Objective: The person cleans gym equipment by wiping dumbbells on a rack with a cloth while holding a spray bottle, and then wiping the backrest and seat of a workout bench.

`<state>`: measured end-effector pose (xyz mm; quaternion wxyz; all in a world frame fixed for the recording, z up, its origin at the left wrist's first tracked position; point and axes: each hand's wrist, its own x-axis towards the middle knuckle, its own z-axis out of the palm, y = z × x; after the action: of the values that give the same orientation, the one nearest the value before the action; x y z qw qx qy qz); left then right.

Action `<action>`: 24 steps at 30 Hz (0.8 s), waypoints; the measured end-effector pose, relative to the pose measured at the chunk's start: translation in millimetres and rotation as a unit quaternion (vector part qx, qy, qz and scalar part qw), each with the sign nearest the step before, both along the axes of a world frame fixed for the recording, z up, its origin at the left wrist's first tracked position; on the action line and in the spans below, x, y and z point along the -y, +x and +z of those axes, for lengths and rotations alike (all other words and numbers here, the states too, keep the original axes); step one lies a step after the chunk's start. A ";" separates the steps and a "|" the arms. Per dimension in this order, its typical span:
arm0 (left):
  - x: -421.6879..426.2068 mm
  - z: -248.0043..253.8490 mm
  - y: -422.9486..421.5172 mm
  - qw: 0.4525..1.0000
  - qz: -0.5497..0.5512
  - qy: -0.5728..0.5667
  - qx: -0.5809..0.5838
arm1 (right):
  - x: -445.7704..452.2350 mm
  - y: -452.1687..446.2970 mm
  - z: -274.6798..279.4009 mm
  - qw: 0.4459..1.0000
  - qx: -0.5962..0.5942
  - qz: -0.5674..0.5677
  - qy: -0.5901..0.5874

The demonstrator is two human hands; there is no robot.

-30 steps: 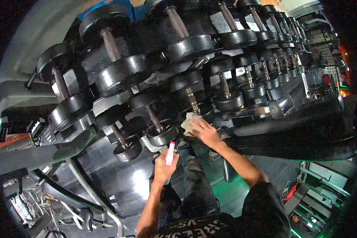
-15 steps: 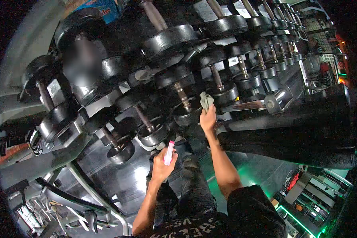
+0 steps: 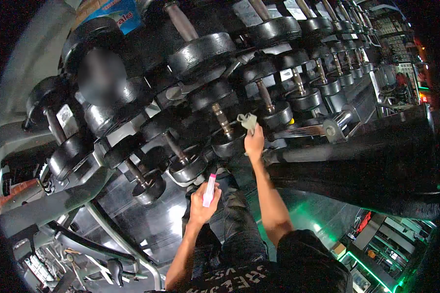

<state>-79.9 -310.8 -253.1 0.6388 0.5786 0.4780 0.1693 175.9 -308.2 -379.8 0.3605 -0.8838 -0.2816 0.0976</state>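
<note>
My left hand (image 3: 200,206) is closed around a slim white object with a pink end (image 3: 209,191), perhaps a bottle; its exact kind does not show. It is held above my legs, in front of the lower row of dumbbells. My right hand (image 3: 253,142) grips a crumpled grey-green cloth (image 3: 248,121), which sticks up past the fingers. Just left of the cloth is a black dumbbell (image 3: 222,120) with a worn metal handle. Another dumbbell (image 3: 265,95) rests behind the cloth. Whether the cloth touches either one I cannot tell.
Black dumbbells line a tiered rack, the larger ones (image 3: 203,54) higher up. A metal rack end (image 3: 332,131) and a long black padded bench (image 3: 357,166) stand to the right. Exercise machine tubing (image 3: 120,237) is at lower left. A blue box (image 3: 115,17) sits top left.
My right hand has shifted slightly left, and the cloth has swung left and spread at its top. My left hand keeps its hold, slightly lower. The view has tilted a little.
</note>
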 end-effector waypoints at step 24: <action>-10.1 -4.8 32.2 0.998 0.063 0.002 -0.024 | 55.0 -22.0 -137.6 0.511 -0.705 -0.382 0.310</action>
<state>-47.8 -300.7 -257.9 0.6135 0.5527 0.5288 0.1963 153.9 -363.2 -517.4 0.6943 -0.3781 0.4177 0.4478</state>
